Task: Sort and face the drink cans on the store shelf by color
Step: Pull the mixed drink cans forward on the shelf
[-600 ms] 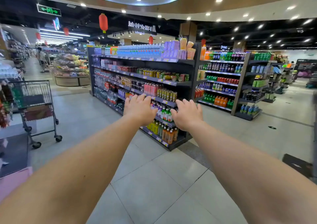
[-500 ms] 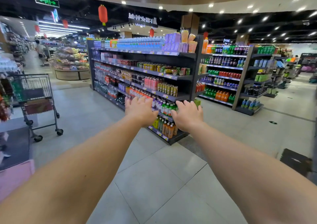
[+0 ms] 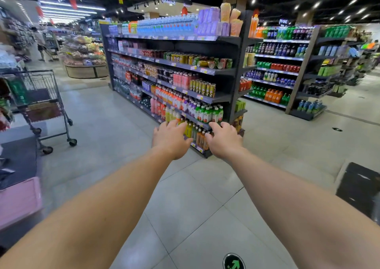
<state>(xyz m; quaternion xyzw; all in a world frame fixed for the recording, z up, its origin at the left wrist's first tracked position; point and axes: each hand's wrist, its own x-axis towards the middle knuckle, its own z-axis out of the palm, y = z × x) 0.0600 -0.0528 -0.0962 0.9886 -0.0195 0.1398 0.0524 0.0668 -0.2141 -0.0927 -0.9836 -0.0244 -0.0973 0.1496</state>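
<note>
While both arms were stretched forward over the tiled floor, the left hand and the right hand were held out side by side, backs up, fingers spread and relaxed, grasping nothing. Both hands were in the air, well short of the shelving, and touched no goods.

The drink cans stood on the dark shelf unit ahead, at its right end: a row of yellow-and-dark cans upright on a middle shelf, just right of a group of pink bottles. One shelf higher, more cans in green, gold and red were observed, several lying on their sides near the shelf's end. Labels could not be read.

Lower shelves carried green-capped bottles and orange and yellow bottles, partly hidden behind the hands. The top shelf bore clear water bottles and purple packs.

A shopping cart stood on the floor to the left, well apart from the shelf unit. A pink crate sat at the left edge. A second shelving run with soft-drink bottles stood to the right. A green arrow marker lay on the floor near the bottom edge.
</note>
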